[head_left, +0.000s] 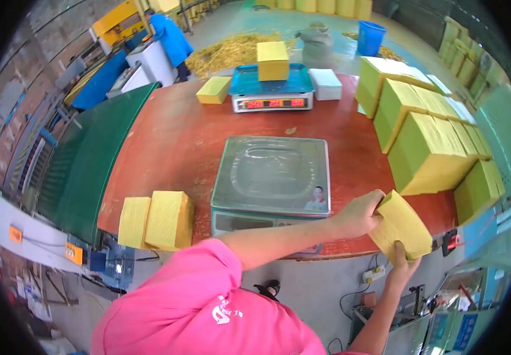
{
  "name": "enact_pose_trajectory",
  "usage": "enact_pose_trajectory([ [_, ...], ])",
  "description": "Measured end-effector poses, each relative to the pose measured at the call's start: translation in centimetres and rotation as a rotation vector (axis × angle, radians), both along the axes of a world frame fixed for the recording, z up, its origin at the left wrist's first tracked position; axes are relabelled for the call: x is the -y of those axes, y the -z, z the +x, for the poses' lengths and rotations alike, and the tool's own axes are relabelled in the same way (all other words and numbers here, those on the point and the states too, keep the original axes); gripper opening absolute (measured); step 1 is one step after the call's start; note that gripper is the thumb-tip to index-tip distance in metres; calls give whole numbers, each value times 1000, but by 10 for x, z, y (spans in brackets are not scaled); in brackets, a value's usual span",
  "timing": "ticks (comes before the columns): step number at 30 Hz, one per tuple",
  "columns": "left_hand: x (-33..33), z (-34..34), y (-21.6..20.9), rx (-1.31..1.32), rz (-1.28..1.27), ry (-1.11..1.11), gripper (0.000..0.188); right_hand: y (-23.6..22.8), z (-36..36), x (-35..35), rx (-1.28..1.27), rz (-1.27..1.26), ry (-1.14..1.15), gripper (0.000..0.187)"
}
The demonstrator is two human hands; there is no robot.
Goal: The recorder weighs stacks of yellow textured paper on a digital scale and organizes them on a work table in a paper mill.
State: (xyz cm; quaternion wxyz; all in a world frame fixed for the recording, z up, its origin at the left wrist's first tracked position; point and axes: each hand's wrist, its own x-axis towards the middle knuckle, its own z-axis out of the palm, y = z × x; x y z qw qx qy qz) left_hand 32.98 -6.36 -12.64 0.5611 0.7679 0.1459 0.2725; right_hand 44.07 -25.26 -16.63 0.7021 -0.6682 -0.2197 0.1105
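Note:
A thick stack of yellow paper sheets (401, 223) is held between my two hands over the table's right front edge. My left hand (362, 214) reaches across and grips the stack's upper left side. From below, my right hand (404, 266) clasps its lower end, thumb on the top face. Nearest to the hands stand tall rows of yellow paper stacks (427, 151) along the table's right side. Left of them lies a flat scale (272, 171) with a bare glossy plate. Two more yellow paper blocks (169, 220) stand at the front left corner.
On the red table (166, 142), a second scale (273, 103) with a lit display carries a yellow paper block (273, 60). A green conveyor belt (89, 165) runs along the left. A person in a blue coat (171, 38) stands at machinery; a blue bin (371, 38) is behind.

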Motion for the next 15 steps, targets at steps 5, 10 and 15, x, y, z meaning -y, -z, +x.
enact_pose_trajectory([
  [5, -73, -111, -46, -36, -177, 135, 43, -71, -55, -60, -5, 95, -280, 61],
  [10, -142, -223, -62, 56, -397, 49, 46, -100, -119, -154, -346, 47, -680, 57],
  [15, -242, -295, -53, -173, -401, 114, 38, -103, -165, -222, -251, -109, -713, 55],
])
